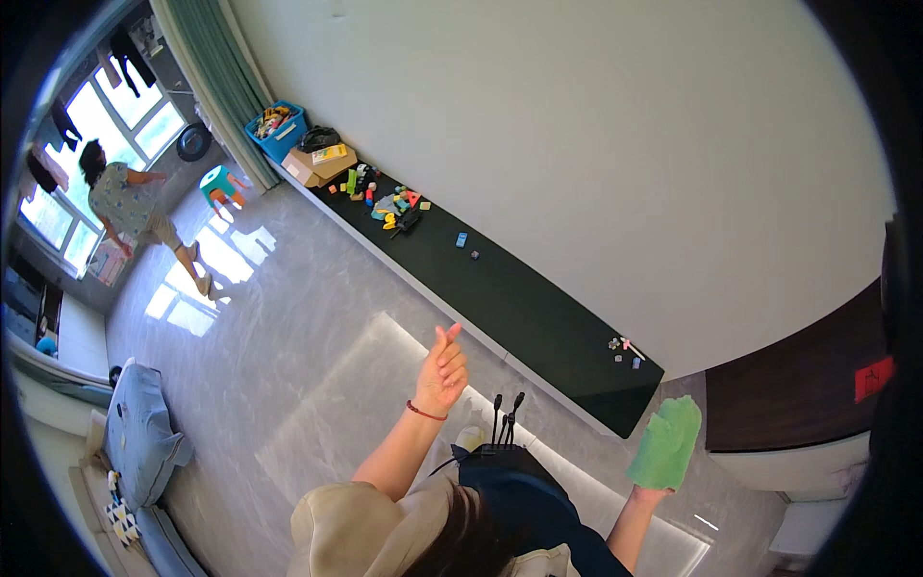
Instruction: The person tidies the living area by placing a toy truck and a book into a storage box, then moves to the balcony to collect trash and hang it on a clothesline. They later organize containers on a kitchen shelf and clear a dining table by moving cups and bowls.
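Observation:
My left hand (442, 372) is raised in front of me, with a red bracelet on its wrist. Its fingers are curled in, thumb and forefinger tips crossing, and nothing shows between them. On the right, a light green cloth (665, 444) is in my right hand (653, 494). The cloth covers most of that hand and hides its fingers. Both hands are apart from the long low cabinet with a dark top (538, 317). Near its right end lie several small toy pieces (617, 343), closest to the cloth.
Toys (389, 207), a cardboard box (322, 165) and a blue basket (279, 135) stand along the cabinet's far left. A teal stool (219, 183) is on the floor. Another person (135, 207) walks by the window. A blue-covered sofa (139, 438) is at left, a dark wooden panel (779, 404) at right.

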Tool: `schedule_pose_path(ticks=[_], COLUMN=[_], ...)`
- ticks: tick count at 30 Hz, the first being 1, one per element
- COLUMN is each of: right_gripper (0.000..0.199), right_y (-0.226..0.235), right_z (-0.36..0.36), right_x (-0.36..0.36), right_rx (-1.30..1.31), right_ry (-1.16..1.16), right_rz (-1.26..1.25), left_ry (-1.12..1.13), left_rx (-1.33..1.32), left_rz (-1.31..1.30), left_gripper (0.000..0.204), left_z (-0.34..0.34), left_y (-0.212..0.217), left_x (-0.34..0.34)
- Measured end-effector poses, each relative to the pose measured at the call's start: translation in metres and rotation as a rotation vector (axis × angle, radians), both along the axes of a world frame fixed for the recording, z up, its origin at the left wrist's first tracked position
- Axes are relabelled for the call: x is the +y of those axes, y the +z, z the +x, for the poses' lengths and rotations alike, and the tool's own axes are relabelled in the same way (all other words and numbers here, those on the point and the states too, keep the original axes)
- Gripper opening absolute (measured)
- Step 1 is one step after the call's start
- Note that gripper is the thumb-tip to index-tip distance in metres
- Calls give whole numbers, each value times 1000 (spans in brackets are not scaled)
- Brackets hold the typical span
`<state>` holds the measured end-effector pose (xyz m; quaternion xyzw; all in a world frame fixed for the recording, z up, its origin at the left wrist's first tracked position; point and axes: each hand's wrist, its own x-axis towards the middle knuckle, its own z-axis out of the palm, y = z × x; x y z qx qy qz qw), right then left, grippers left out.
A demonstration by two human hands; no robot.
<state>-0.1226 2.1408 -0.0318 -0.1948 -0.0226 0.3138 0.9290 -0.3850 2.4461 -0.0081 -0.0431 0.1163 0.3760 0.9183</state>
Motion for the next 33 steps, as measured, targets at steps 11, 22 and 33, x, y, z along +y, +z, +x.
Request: schedule_pose_path(ticks=[11,22,33], right_gripper=[50,49,44], right_y=[2,7,-57], right_z=[-4,-8,27], right_x=[13,7,-27], right_rx=[129,92,73], right_ry=[4,39,-78], right_rz=[63,41,-141], left_ry=[-14,-55,-26], left_rx=[89,168,240], left_rz=[89,102,94], left_gripper=[35,29,27], left_z=[-21,-16,-15], left_y=[-15,-9,-13], left_x=[-4,-15,-25])
